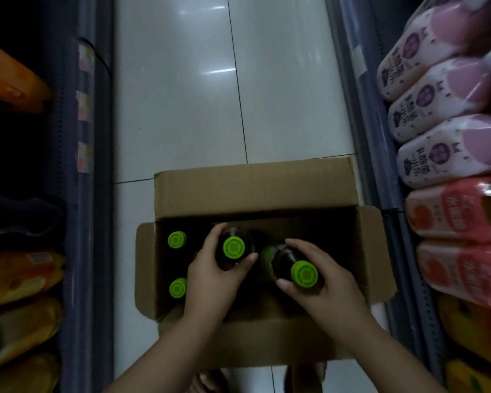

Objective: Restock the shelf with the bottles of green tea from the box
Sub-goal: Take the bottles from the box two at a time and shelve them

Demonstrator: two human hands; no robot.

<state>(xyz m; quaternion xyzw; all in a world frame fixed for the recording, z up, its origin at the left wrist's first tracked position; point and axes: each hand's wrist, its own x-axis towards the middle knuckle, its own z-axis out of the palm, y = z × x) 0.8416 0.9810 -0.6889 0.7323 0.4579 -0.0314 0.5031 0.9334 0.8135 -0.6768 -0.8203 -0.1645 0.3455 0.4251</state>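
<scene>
**Two bottles gripped, two more waiting in the box**

On the far left, a dark shelf (pixel 77 165) holds orange and yellow packs that are too dim and blurred to count, with three small price tags on its rail. A white tiled floor (pixel 182 95) runs up the middle of the aisle.

On that floor sits one open cardboard box (pixel 253 188), its flaps folded outward. Four green-capped bottles of green tea show inside it. Two stand at the box's left side, one cap (pixel 177 239) towards the far wall and one cap (pixel 178 287) nearer the person, the latter partly hidden behind the left wrist. Their dark bodies merge with the shadow in the box.

The left hand (pixel 210 276) is clenched around the neck of a third bottle (pixel 233 247), fingers and thumb wrapped on either side below the cap. Just to the right, the right hand (pixel 321 282) grasps a fourth bottle (pixel 304 274), which tilts towards the person. Both bottles are within the box opening. The box's right half is dark, and I cannot tell what else it holds.

On the right, a shelf (pixel 391 194) carries four pink-and-white bottles lying side by side, then two red-orange ones, with yellow packs cut off at the lower edge.
</scene>
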